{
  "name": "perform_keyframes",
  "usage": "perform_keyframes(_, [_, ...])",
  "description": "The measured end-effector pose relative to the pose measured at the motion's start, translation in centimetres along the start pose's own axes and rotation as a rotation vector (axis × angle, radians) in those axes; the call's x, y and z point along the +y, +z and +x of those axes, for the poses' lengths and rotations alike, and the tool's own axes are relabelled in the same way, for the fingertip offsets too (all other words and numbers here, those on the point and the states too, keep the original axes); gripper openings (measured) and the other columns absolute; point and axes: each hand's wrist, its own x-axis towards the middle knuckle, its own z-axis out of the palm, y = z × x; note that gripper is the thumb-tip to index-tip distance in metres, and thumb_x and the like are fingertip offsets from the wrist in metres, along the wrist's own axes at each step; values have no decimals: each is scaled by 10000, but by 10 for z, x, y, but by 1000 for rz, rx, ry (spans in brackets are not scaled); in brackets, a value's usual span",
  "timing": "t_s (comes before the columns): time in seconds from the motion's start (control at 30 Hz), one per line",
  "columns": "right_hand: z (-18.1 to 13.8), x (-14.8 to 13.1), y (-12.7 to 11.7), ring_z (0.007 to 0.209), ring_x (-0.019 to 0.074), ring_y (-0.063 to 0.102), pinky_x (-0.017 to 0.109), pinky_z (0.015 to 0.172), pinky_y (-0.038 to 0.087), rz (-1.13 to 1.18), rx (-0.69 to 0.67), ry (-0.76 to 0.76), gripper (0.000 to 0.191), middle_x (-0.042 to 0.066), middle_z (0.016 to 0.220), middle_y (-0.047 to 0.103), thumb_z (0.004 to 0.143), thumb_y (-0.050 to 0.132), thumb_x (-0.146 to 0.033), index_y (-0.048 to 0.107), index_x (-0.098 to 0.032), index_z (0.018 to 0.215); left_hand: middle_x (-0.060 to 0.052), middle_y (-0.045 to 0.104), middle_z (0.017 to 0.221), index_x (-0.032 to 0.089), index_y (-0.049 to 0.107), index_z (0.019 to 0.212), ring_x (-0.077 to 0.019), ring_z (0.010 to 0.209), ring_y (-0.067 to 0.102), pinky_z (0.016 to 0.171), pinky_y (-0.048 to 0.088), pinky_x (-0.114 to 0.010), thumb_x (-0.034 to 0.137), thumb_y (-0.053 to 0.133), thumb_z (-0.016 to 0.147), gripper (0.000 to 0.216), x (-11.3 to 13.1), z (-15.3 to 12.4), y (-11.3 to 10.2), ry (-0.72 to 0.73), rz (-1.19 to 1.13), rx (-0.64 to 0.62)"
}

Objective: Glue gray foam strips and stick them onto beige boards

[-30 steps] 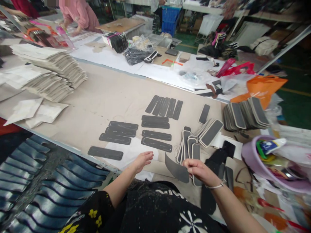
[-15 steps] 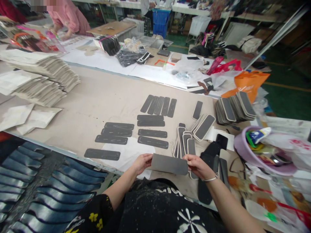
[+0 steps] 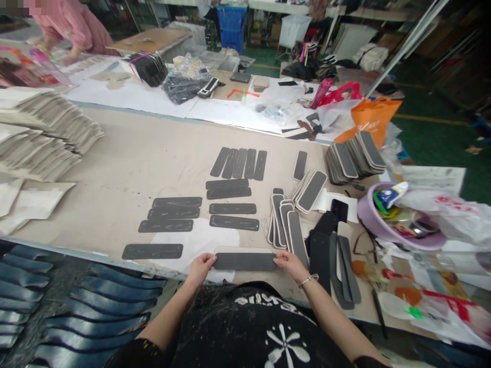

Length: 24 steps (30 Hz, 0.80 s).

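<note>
A grey rounded strip (image 3: 245, 261) lies crosswise at the near edge of the beige table (image 3: 126, 168). My left hand (image 3: 200, 268) pinches its left end and my right hand (image 3: 289, 262) pinches its right end. Beyond it, several dark glossy strips (image 3: 233, 222) lie in rows on the table. A fanned pile of grey strips with pale edges (image 3: 286, 225) sits just right of them, close to my right hand.
Stacks of pale sheets (image 3: 42, 130) lie far left. More grey strips (image 3: 355, 156) are piled at the right by an orange bag (image 3: 370, 117) and a purple bowl (image 3: 378, 222) of clutter. Dark blue pieces (image 3: 57, 301) lie below the table's left edge. A person in pink (image 3: 72, 30) works far left.
My right hand first held the grey strip alone, hanging. My left hand took its other end, and both hands lowered it flat onto the table's near edge.
</note>
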Motion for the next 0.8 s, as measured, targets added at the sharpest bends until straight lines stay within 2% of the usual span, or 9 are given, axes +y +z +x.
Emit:
perform_keyframes(0.17, [14, 24, 18, 532, 158, 523, 264, 548, 377, -166, 163, 57, 239, -50, 541, 540, 606, 688, -351, 519, -202, 684, -10, 623, 629, 164, 638, 754, -171, 649, 568, 607, 377, -253, 398, 551, 749, 249, -8, 12, -4, 40, 270, 56])
perform_keyframes(0.37, [23, 25, 20, 646, 189, 603, 287, 635, 420, -356, 302, 105, 177, -21, 621, 614, 652, 675, -318, 533, -215, 663, -32, 646, 685, 165, 642, 761, -184, 730, 603, 645, 371, -248, 335, 522, 822, 216, -6, 27, 4, 75, 478, 67])
perform_keyframes(0.6, [28, 22, 19, 665, 201, 621, 292, 625, 417, -464, 334, 133, 175, -10, 625, 634, 667, 673, -349, 567, -212, 648, -67, 667, 763, 164, 631, 804, -203, 794, 609, 689, 362, -260, 323, 497, 858, 215, -2, 34, 10, 95, 621, 49])
perform_keyframes(0.8, [32, 27, 19, 612, 194, 607, 288, 572, 413, -460, 285, 124, 220, -18, 600, 634, 637, 687, -382, 536, -223, 624, -105, 677, 800, 151, 626, 820, -225, 812, 620, 702, 367, -280, 301, 474, 876, 220, 2, 32, 10, 123, 703, 23])
